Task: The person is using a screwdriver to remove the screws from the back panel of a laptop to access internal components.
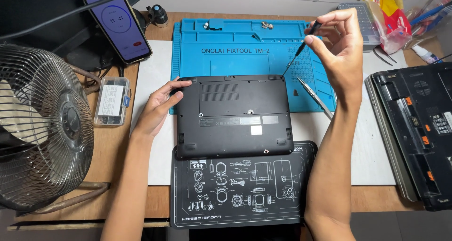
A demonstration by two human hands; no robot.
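A small black laptop [233, 116] lies upside down in the middle of the desk, half on a blue repair mat [245, 48] and half on a black printed mat [240, 189]. My left hand [157, 107] rests flat on the laptop's left far corner, fingers spread. My right hand [336, 43] is raised above the right far corner and pinches a thin black screwdriver [301, 45], whose tip points down at that corner. Metal tweezers [314, 97] lie on the blue mat just right of the laptop.
A metal fan [44, 128] fills the left edge. A phone [118, 24] with a lit screen leans at the back left, a clear parts box [112, 101] beneath it. Another opened black laptop [416, 132] lies at the right. Bags and a bit case sit back right.
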